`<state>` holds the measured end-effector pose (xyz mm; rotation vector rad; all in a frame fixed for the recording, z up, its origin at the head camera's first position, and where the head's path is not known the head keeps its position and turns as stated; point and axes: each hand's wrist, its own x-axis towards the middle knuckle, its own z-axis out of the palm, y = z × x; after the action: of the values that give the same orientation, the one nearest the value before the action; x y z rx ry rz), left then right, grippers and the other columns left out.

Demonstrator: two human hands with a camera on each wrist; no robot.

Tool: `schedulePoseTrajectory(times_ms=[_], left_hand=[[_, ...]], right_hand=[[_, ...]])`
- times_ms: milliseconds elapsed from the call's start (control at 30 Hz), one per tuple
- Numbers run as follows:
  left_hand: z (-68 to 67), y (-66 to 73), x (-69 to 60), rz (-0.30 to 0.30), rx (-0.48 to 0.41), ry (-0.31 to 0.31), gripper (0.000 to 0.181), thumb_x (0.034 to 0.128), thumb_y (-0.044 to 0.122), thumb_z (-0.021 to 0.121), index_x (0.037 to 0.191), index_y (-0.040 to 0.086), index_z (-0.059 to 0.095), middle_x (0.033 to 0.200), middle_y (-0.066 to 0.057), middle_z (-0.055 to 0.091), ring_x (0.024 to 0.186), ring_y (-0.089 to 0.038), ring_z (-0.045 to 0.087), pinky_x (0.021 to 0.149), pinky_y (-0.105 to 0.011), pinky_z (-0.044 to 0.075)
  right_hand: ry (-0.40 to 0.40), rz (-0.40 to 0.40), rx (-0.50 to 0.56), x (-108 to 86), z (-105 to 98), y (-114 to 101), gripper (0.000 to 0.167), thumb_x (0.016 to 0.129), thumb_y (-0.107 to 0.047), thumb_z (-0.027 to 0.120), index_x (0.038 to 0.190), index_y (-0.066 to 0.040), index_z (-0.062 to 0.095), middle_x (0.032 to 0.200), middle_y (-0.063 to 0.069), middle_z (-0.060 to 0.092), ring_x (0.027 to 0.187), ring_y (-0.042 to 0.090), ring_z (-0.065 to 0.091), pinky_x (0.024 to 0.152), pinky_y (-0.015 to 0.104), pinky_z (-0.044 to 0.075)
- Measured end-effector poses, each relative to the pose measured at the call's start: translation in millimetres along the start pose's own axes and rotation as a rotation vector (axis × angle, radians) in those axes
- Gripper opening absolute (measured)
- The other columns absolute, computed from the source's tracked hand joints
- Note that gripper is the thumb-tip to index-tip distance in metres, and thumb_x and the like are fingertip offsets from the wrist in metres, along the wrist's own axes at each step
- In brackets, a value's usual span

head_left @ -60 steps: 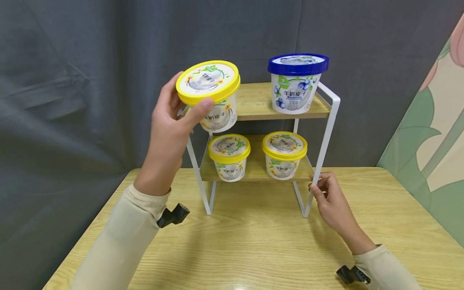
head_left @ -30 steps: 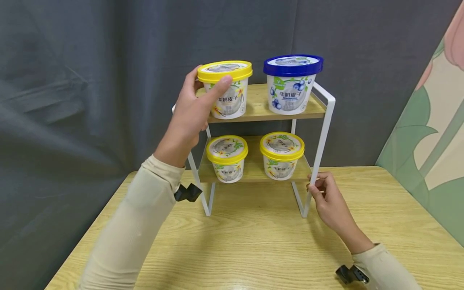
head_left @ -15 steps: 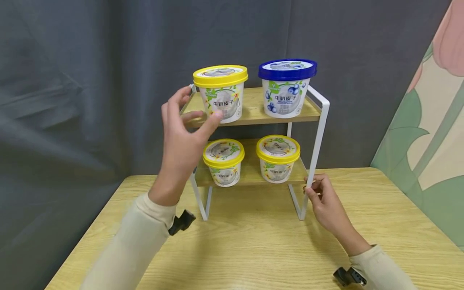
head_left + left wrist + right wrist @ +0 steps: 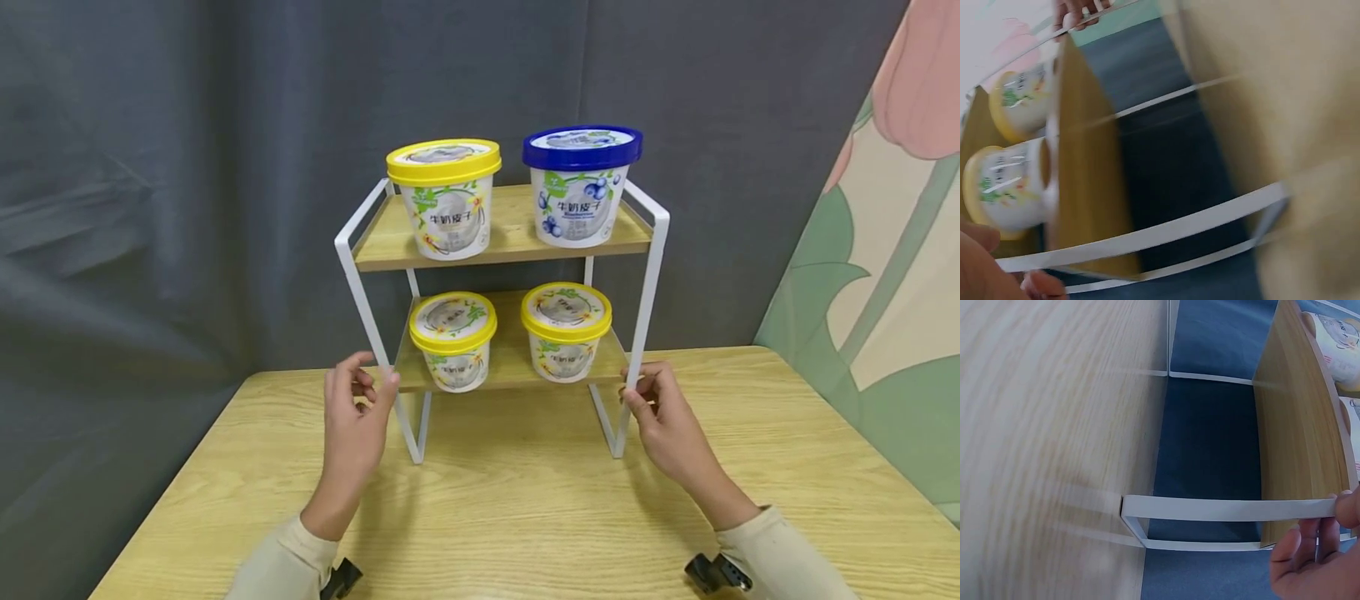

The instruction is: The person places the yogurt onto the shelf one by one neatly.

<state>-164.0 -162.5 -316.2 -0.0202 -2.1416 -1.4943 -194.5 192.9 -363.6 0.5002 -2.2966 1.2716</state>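
A two-tier shelf rack (image 4: 510, 367) with white metal legs and wooden boards stands on the table. A yellow-lidded tub (image 4: 450, 208) and a taller-looking blue-lidded blueberry tub (image 4: 581, 196) sit upright on its top board. Two smaller-looking yellow-lidded tubs, a left tub (image 4: 453, 342) and a right tub (image 4: 566, 332), occupy the lower board. My right hand (image 4: 666, 425) pinches the right leg (image 4: 1229, 509) between thumb and fingers. At the left leg (image 4: 1160, 240), my left hand (image 4: 352, 421) has bent fingers beside it and its thumb across the front; blur hides whether they press on it.
The light wooden table (image 4: 517, 517) extends in front of and beside the rack. A dark grey curtain (image 4: 150, 208) hangs behind. On the right is a wall panel (image 4: 885, 317) painted with pink flowers and green leaves. Wrist cameras (image 4: 716, 573) are strapped on both sleeves.
My left hand set the yellow-lidded tub on the top board's left side, let go, and came down to the left leg. My right hand stayed on the right leg.
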Motion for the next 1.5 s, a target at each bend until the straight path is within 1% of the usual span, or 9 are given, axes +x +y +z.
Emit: schedulePoseTrajectory(times_ms=[200,333,600,767,967,1133,1333,1433,1500], left_hand=[[4.5,-24.0,0.8,-0.105,0.018,-0.129,0.028,0.1046,0.029,0.051,0.119,0.007,0.062,0.107,-0.011,0.055,0.098,-0.014,0.05,0.081,-0.028,0.04],[7.7,-34.6,-0.8,-0.103,-0.015,-0.088,0.026,0.1034,0.029,0.054,0.117,0.01,0.065,0.105,-0.012,0.063,0.094,-0.01,0.054,0.08,-0.025,0.043],[18.7,-44.8,-1.7,0.032,-0.084,0.014,0.019,0.0999,0.018,0.06,0.113,0.008,0.068,0.098,-0.012,0.066,0.086,-0.004,0.055,0.072,-0.019,0.043],[21.1,-46.9,-6.7,0.031,-0.093,0.024,0.019,0.0995,0.017,0.061,0.115,0.008,0.068,0.096,-0.007,0.064,0.084,-0.005,0.054,0.072,-0.019,0.043],[19.0,-49.2,-6.5,0.022,-0.079,0.024,0.02,0.0994,0.017,0.061,0.116,0.007,0.068,0.095,-0.006,0.064,0.083,-0.005,0.055,0.073,-0.02,0.044],[10.0,-48.0,-6.6,0.012,-0.038,-0.038,0.022,0.1006,0.021,0.06,0.119,0.012,0.066,0.098,-0.004,0.064,0.087,-0.005,0.057,0.076,-0.022,0.045],[-10.1,-49.2,-16.5,0.093,0.095,-0.161,0.034,0.1031,0.024,0.056,0.135,0.014,0.056,0.11,-0.004,0.064,0.1,-0.01,0.058,0.081,-0.026,0.047],[-20.6,-52.3,-24.0,0.202,0.306,-0.169,0.034,0.1007,0.021,0.06,0.133,0.01,0.057,0.113,-0.006,0.065,0.104,-0.02,0.059,0.084,-0.036,0.046],[-26.3,-53.7,-28.9,0.288,0.533,-0.172,0.033,0.098,0.024,0.064,0.129,0.011,0.06,0.117,-0.009,0.065,0.109,-0.028,0.057,0.087,-0.046,0.044]], right_hand=[[0.016,-0.005,-0.01,-0.1,-1.6,-0.6,0.019,0.101,0.003,0.049,0.12,0.005,0.047,0.092,0.012,0.058,0.078,0.009,0.054,0.063,0.021,0.045],[0.011,-0.008,-0.001,0.2,-2.5,-0.9,0.019,0.101,0.003,0.049,0.119,0.006,0.047,0.092,0.013,0.058,0.078,0.008,0.054,0.063,0.021,0.045],[0.006,-0.018,0.016,-1.0,-8.2,-1.0,0.02,0.101,0.002,0.049,0.121,0.004,0.046,0.093,0.012,0.057,0.076,0.005,0.051,0.061,0.02,0.043],[-0.063,0.005,-0.008,-5.3,-19.7,0.8,0.037,0.101,0.0,0.052,0.134,0.001,0.035,0.095,0.013,0.06,0.08,0.005,0.054,0.063,0.02,0.044],[-0.269,0.128,-0.283,-18.0,-28.5,1.6,0.046,0.106,-0.028,0.047,0.14,0.003,0.042,0.12,0.022,0.058,0.108,0.035,0.06,0.081,0.044,0.052],[-0.332,0.047,-0.563,-33.1,-29.0,3.2,0.051,0.105,-0.042,0.046,0.138,-0.004,0.051,0.14,0.023,0.048,0.129,0.047,0.046,0.094,0.068,0.035],[-0.318,-0.078,-0.762,-46.1,-34.2,7.7,0.054,0.1,-0.051,0.051,0.14,-0.015,0.052,0.149,0.016,0.041,0.142,0.04,0.031,0.102,0.065,0.027],[-0.303,-0.144,-0.803,-48.2,-37.6,11.0,0.054,0.099,-0.052,0.053,0.14,-0.017,0.054,0.15,0.014,0.043,0.144,0.038,0.029,0.106,0.062,0.024],[-0.321,-0.161,-0.813,-49.9,-40.0,13.0,0.055,0.099,-0.052,0.052,0.141,-0.017,0.053,0.153,0.013,0.042,0.148,0.036,0.026,0.113,0.061,0.017]])
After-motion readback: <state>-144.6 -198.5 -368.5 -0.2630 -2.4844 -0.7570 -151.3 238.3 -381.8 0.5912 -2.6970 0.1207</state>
